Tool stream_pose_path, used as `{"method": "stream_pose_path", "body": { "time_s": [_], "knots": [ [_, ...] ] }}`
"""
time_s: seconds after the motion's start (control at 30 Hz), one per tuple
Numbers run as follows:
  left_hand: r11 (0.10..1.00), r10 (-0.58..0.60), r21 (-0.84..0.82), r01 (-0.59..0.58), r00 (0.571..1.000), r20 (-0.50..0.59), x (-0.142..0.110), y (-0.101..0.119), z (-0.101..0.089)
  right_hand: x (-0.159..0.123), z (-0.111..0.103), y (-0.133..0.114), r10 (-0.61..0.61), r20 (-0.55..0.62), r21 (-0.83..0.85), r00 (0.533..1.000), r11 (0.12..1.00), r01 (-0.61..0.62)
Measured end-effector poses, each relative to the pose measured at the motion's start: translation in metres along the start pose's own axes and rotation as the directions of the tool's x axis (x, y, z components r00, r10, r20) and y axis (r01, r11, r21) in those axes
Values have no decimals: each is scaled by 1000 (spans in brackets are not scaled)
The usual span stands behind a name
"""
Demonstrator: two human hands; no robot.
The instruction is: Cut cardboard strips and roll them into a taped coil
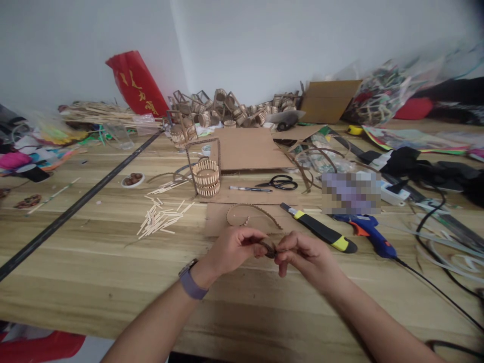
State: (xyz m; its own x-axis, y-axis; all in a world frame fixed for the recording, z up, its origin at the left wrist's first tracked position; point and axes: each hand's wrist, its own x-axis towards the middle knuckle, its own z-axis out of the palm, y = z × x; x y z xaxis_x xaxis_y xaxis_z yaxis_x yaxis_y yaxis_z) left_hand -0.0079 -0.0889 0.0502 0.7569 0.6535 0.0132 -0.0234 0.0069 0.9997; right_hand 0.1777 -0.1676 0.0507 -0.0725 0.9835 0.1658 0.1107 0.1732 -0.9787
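Both my hands meet over the near middle of the wooden table (94, 272). My left hand (234, 248), with a purple watch band at the wrist, pinches a small rolled brown cardboard strip (268, 248). My right hand (302, 254) pinches the same coil from the other side, fingers curled. Just beyond them a curved corrugated cardboard strip (251, 212) lies on a flat cardboard piece. A yellow and black utility knife (321, 231) lies right of it.
A small stick basket (206, 177) stands behind, with loose wooden sticks (161, 219) to its left. Scissors (280, 182), a pen (249, 189), a blue glue gun (372, 237) with its cable, a cardboard sheet (247, 148) and several finished baskets (223, 108) lie farther back.
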Motion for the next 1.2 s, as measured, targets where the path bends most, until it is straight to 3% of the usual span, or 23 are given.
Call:
{"method": "stream_pose_path", "body": {
  "time_s": [0.17,0.33,0.47,0.57,0.7,0.77,0.87,0.97,1.07,1.13,1.17,1.2],
  "knots": [
    [995,-55,-76,59,997,56,1,-1,2,-3,-1,2,-37,1,9,999,999,37],
    [988,18,151,-29,997,72,-1,4,0,-2,0,-2,91,75,8,993,996,-92],
    [850,178,486,-205,979,103,-5,11,0,2,1,-2,261,135,139,956,950,-279],
    [703,303,627,-336,939,163,-7,13,0,6,1,3,293,217,224,931,914,-339],
    [614,365,692,-379,914,176,-6,8,-1,10,2,10,270,169,158,948,942,-297],
    [610,378,702,-367,914,149,-5,5,-1,12,3,12,226,123,140,966,960,-242],
    [617,390,707,-346,914,107,-4,5,2,13,4,17,141,164,203,976,964,-173],
    [624,373,719,-305,925,69,-6,16,3,12,2,24,123,177,229,976,960,-163],
    [607,364,765,-216,931,-26,-11,38,-17,11,-3,28,176,117,152,977,969,-193],
    [544,330,838,-29,927,-181,-13,54,-47,11,-6,28,198,76,101,977,973,-205],
    [493,296,861,127,906,-303,-12,61,-67,11,-6,28,201,61,89,978,974,-206],
    [408,280,861,303,856,-434,-11,66,-89,11,-6,28,200,47,87,979,975,-204]
  ]
}}
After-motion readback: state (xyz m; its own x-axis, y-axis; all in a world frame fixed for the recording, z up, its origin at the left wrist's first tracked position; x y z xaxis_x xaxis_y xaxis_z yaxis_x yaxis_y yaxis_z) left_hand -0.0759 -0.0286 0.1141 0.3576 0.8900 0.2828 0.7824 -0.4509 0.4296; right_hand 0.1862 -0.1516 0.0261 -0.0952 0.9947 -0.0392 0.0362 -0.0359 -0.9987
